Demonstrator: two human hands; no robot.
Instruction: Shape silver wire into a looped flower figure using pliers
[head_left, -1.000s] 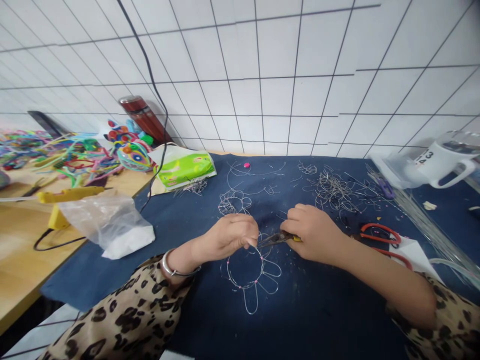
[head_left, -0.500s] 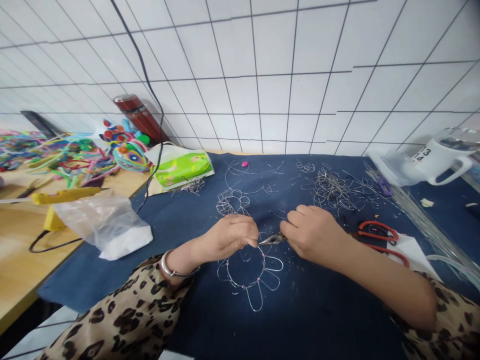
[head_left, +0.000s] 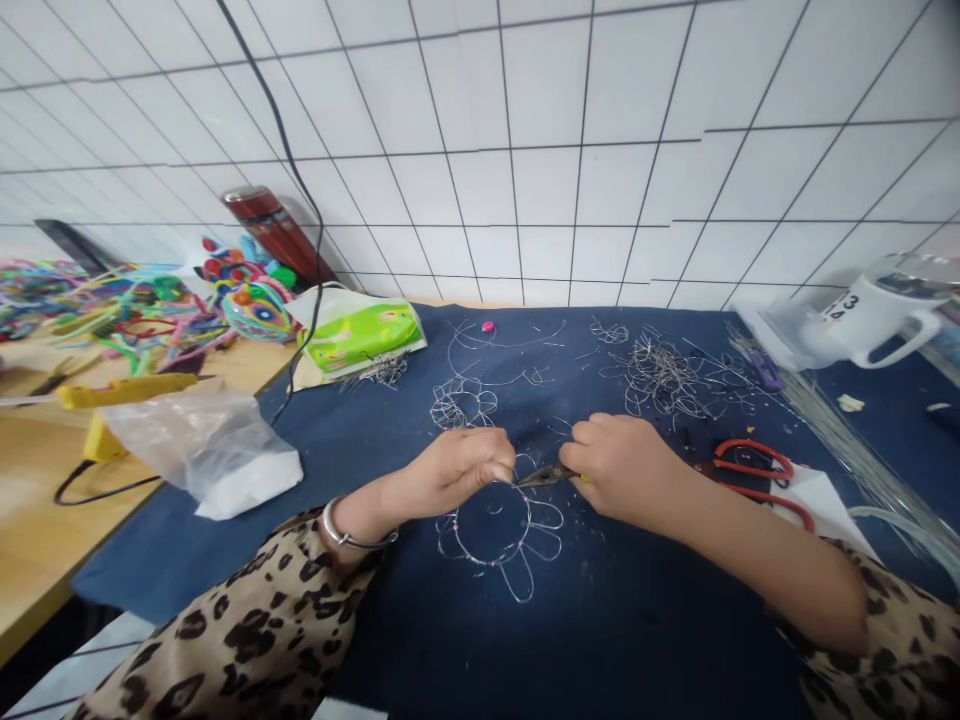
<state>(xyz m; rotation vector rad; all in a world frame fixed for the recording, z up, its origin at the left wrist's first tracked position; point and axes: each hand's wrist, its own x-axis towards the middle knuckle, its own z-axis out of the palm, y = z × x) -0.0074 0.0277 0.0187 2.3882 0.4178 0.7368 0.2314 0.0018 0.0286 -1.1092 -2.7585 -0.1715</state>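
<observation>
My left hand (head_left: 471, 468) pinches the top of a flower-shaped wire ring (head_left: 466, 556), which has looped petals and small pink beads. The ring hangs below the fingers, over the dark blue cloth (head_left: 630, 620). In my right hand (head_left: 611, 465) is a pair of pliers (head_left: 546, 476), its handles mostly hidden by the fingers. The plier tips meet the wire at the left fingertips; whether the jaws are closed on it is too small to tell. Behind my left hand lies a second wire flower (head_left: 463, 402) on the cloth.
Tangled wire offcuts (head_left: 664, 372) and red-handled scissors (head_left: 754, 462) lie at the right, near long straight wires (head_left: 862, 440) and a white mug (head_left: 885, 310). To the left are a green tissue pack (head_left: 364, 335), a plastic bag (head_left: 202, 440) and a yellow glue gun (head_left: 124, 392).
The wire flower has turned slightly, its bottom petal swinging to the right and up. The pliers sit a little flatter at the left fingertips. Both hands stay nearly in place.
</observation>
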